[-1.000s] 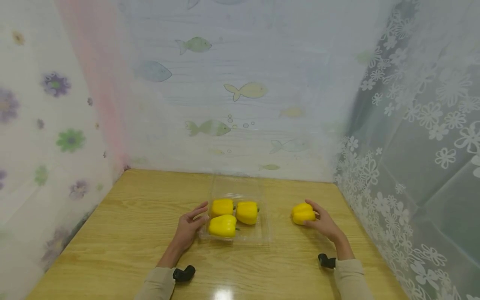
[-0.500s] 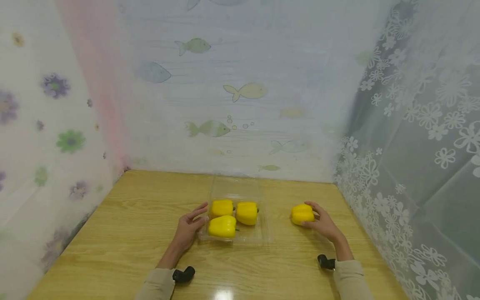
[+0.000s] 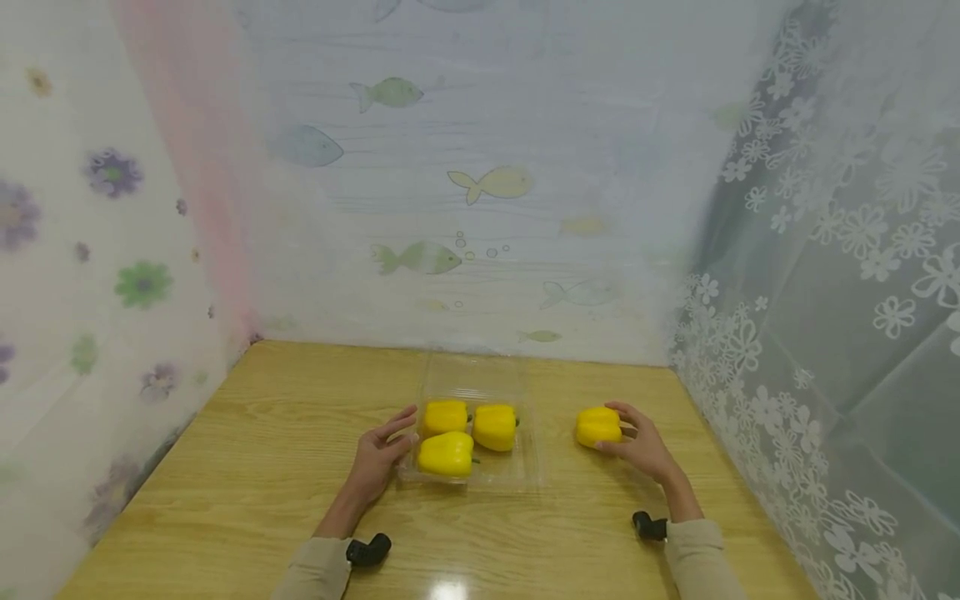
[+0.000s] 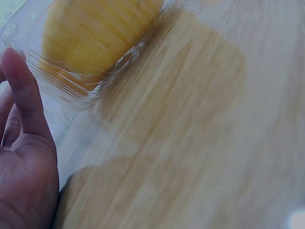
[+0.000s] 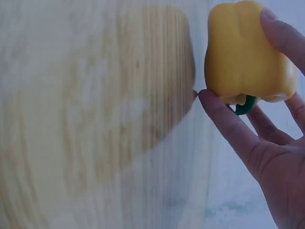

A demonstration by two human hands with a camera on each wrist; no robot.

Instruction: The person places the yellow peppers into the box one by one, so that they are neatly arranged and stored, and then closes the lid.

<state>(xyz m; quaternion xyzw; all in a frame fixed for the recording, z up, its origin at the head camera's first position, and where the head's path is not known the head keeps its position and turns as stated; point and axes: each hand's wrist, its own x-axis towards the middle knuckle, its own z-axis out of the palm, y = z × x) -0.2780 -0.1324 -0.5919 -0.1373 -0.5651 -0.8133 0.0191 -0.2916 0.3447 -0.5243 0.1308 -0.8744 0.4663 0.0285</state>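
Observation:
My right hand [image 3: 641, 446] grips a yellow bell pepper [image 3: 597, 427], thumb on the near side and fingers round the far side. The right wrist view shows the same pepper [image 5: 248, 50] with its green stem toward the palm. Left of it lies a clear plastic clamshell box [image 3: 517, 473], its lid [image 3: 476, 375] folded back. Inside are three more yellow peppers: one back left [image 3: 446, 417], one back right [image 3: 495, 427] and one front left [image 3: 446, 454]. The box's front right part holds none. My left hand [image 3: 375, 458] rests at the box's left side, fingers extended, thumb tip right at the rim.
The wooden table [image 3: 300, 408] runs back to a fish-print curtain [image 3: 480, 283]. A flowered curtain [image 3: 142, 283] hangs at the left and another patterned sheet [image 3: 862, 250] at the right. Black devices [image 3: 369, 550] sit on both wrists.
My right hand has shifted slightly left with the pepper, a little nearer the box. The left hand, the box and its peppers stay put.

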